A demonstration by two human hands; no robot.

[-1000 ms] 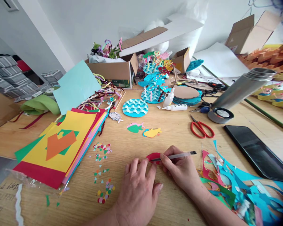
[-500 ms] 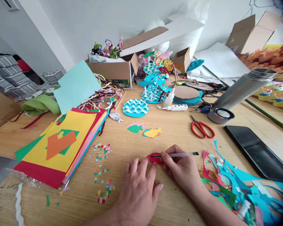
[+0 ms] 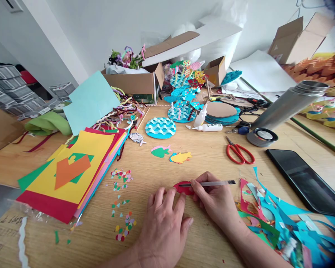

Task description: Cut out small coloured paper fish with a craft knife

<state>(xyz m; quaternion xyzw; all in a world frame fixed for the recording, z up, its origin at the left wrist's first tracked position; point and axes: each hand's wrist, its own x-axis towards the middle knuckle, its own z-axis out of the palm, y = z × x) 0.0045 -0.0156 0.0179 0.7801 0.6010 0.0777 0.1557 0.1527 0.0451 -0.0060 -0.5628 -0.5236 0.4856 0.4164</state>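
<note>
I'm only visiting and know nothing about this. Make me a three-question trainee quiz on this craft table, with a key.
1. Which hand holds the pen?
2. True or false: the red-handled scissors lie between the yellow paper fish and the black phone.
3. Fill in: the left hand has its fingertips at the edge of a ____ paper cutout.

Key: 1. The right hand. 2. True. 3. Red.

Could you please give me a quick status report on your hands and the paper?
Left hand touching red paper. Right hand gripping pen, tip over paper. Scissors beyond, apart from both hands.
</note>
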